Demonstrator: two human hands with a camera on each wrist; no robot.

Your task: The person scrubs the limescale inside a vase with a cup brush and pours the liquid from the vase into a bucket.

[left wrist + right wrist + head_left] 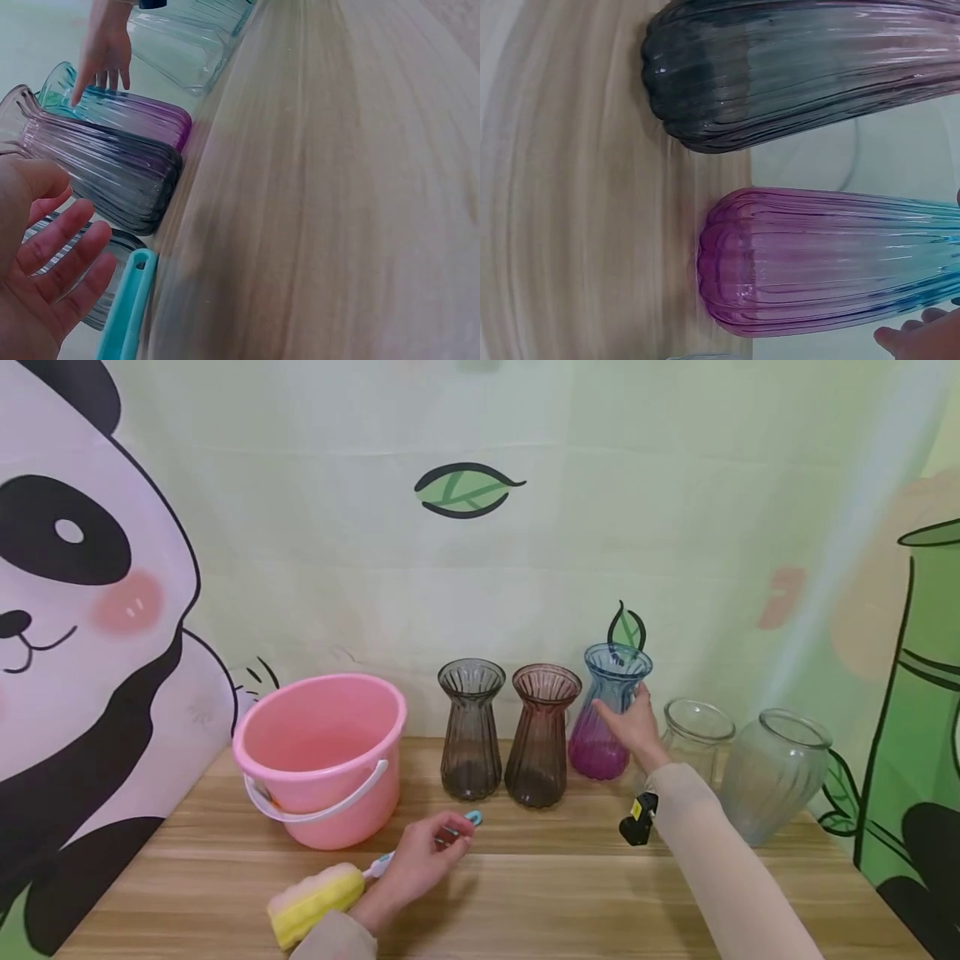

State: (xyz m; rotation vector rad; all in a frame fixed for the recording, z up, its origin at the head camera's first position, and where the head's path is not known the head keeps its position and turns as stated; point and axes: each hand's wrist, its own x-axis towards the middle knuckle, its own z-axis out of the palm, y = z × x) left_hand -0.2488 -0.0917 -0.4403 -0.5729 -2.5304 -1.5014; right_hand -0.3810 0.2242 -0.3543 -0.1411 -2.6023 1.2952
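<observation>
Blue-and-purple vase (596,756) stands on the tabletop (555,893) close to the wall cloth (337,552), behind and to the right of a brown vase (535,747). On the black device (636,831) by the right sleeve there is a yellow label (637,807), too small to read; a reddish mark (783,597) on the cloth is too faint to make out.

Of the two hands, the right one (633,724) reaches forward at the end of an outstretched arm, its thumb on the near side of the vase's upper part and its straight fingers beyond; whether they touch the glass I cannot tell. The left hand (420,860) is bent over the handle of a yellow sponge brush (318,902), palm turned inward, fingers loosely curled and holding nothing. The handle's turquoise end shows just beside those fingers in the left wrist view.

A pink bucket (341,822) with a white handle sits left of a grey vase (471,739), which is next to the brown one. Two clear jars, a shorter (702,752) and a wider (772,781), stand to the right.
</observation>
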